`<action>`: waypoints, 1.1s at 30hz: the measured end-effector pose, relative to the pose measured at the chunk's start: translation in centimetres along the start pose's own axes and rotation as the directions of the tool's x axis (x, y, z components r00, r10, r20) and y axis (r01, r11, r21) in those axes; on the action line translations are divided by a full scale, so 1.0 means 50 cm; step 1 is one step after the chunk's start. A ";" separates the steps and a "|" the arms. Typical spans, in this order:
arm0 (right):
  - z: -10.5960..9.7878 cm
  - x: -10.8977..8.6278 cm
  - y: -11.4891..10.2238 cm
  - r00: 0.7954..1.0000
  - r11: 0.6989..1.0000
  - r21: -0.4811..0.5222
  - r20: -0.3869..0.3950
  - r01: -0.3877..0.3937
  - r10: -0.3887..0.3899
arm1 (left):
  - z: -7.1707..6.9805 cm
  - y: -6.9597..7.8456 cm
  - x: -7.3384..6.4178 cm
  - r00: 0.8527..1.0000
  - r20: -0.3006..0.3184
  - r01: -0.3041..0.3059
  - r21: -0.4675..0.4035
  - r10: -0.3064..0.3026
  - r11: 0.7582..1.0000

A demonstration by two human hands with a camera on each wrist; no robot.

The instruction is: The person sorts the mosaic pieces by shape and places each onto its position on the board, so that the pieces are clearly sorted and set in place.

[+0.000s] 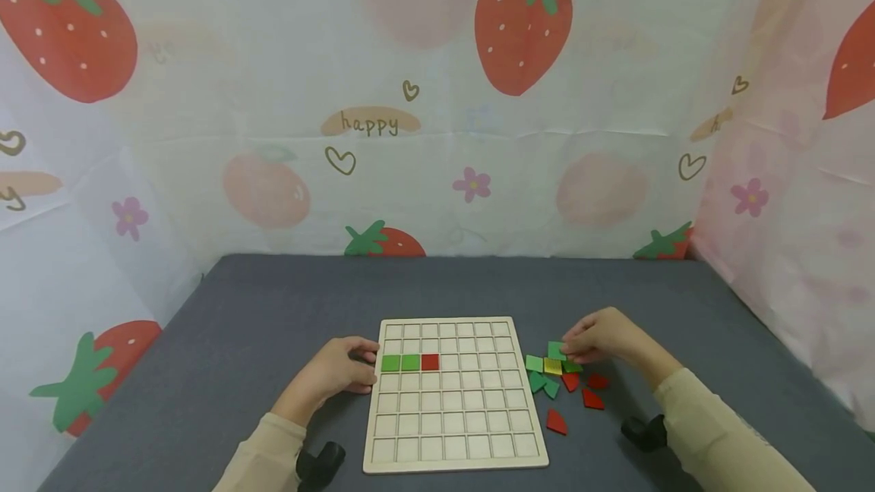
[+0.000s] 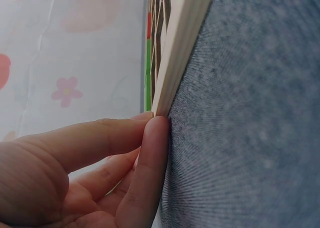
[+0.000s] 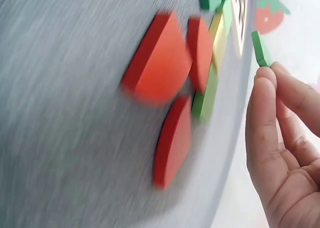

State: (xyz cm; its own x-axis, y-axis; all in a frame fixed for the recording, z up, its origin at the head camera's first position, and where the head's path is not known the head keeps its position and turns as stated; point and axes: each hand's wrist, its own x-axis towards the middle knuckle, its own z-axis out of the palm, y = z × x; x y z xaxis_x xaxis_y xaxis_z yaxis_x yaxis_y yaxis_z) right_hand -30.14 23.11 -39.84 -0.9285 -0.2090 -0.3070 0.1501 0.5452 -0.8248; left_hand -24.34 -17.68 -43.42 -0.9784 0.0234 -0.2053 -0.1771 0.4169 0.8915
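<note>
A pale wooden grid board has two green square tiles and a red square tile side by side in its third row, from the left. My left hand rests against the board's left edge. In the left wrist view its thumb and a finger touch the wooden rim. My right hand pinches a green tile between thumb and fingertip, raised over the loose pieces to the right of the board.
Several loose pieces lie right of the board, among them a yellow tile, a light green tile and red curved-edged pieces. Grey cloth covers the table. A strawberry-print curtain hangs behind and at both sides.
</note>
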 end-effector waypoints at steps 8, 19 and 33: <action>0.049 0.013 -0.031 0.999 1.000 0.022 0.031 0.009 -0.009 | 0.003 -0.002 -0.001 1.000 0.008 -0.015 -0.002 0.015 1.000; 0.100 0.028 -0.079 1.000 0.999 0.032 0.009 -0.023 0.023 | 0.002 -0.003 0.001 1.000 -0.002 -0.016 0.008 0.016 1.000; 0.151 0.043 -0.108 0.997 0.999 0.035 0.071 0.031 -0.034 | 0.002 -0.001 -0.002 1.000 -0.009 -0.002 -0.003 0.002 1.000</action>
State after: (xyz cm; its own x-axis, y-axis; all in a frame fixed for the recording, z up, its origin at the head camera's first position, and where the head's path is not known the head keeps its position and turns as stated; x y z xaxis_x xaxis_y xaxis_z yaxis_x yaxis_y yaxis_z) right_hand -30.40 13.59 -39.62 -0.9065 -0.2844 -0.3121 0.1329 0.5094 -0.8502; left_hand -24.23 -17.62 -43.48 -0.9796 0.0163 -0.2005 -0.1759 0.4145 0.8929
